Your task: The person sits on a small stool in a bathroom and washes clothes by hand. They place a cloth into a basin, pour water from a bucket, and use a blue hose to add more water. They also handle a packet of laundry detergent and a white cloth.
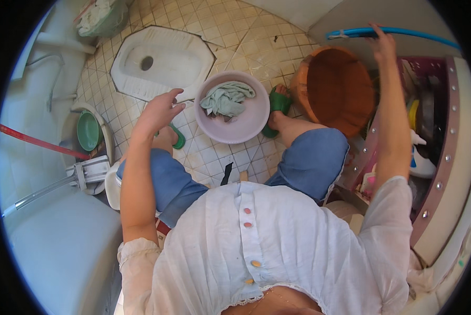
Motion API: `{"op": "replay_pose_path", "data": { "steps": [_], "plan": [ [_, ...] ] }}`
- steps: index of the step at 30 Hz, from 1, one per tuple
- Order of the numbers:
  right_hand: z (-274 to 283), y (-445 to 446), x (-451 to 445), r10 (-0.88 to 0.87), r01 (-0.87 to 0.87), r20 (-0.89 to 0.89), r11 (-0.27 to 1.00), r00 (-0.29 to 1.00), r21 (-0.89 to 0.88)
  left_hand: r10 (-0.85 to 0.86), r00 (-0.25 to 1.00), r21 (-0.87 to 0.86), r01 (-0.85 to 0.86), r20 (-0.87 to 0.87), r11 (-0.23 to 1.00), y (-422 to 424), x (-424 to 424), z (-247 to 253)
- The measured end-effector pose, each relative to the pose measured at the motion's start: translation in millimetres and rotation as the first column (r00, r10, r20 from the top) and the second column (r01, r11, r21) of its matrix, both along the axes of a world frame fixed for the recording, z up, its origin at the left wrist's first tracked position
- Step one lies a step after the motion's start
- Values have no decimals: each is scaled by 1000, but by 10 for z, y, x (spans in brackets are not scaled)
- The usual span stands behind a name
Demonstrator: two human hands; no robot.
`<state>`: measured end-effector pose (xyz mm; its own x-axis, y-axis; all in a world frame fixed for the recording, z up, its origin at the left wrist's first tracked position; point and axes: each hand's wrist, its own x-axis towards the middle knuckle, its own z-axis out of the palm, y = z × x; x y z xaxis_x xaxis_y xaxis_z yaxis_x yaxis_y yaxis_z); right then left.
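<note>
A light purple plastic basin (255, 124) stands on the floor between my feet. In it lies a crumpled pale green cloth (228, 97), with a small dark piece partly hidden beneath. My left hand (160, 112) hovers to the left of the basin, fingers apart and nothing held. At the upper right, my right hand (384, 44) is closed around a blue hose (420, 32). The hose's free end points left, over a wooden bucket (337, 86), and has a pale tie around it.
A white squat toilet (162, 63) is set in the tiled floor beyond the basin. At left are a mop (89, 173), a red pole (42, 142) and a green bowl (89, 130). A studded shelf unit (442, 173) holding bottles stands on the right.
</note>
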<state>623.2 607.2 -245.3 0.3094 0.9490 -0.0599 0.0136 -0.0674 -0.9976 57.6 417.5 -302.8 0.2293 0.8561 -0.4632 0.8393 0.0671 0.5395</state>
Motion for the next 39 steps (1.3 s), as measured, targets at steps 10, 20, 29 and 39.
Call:
{"op": "replay_pose_path", "data": {
  "steps": [10, 20, 29, 39],
  "plan": [
    [1215, -1370, -1411, 256, -148, -242, 910, 936, 388, -107, 827, 348, -112, 552, 931, 29, 786, 344],
    [1613, -2029, -1762, -104, 49, 114, 912, 988, 407, -130, 339, 60, 210, 932, 976, 19, 2149, 1913],
    [1144, -2688, -2079, -133, 11, 241, 892, 961, 452, -79, 431, 9, 163, 899, 987, -61, 2152, 1925],
    [1300, -2441, -1705, -626, -44, 682, 724, 377, 689, -185, 602, 154, 104, 777, 983, 116, 1951, 2156]
  ]
}}
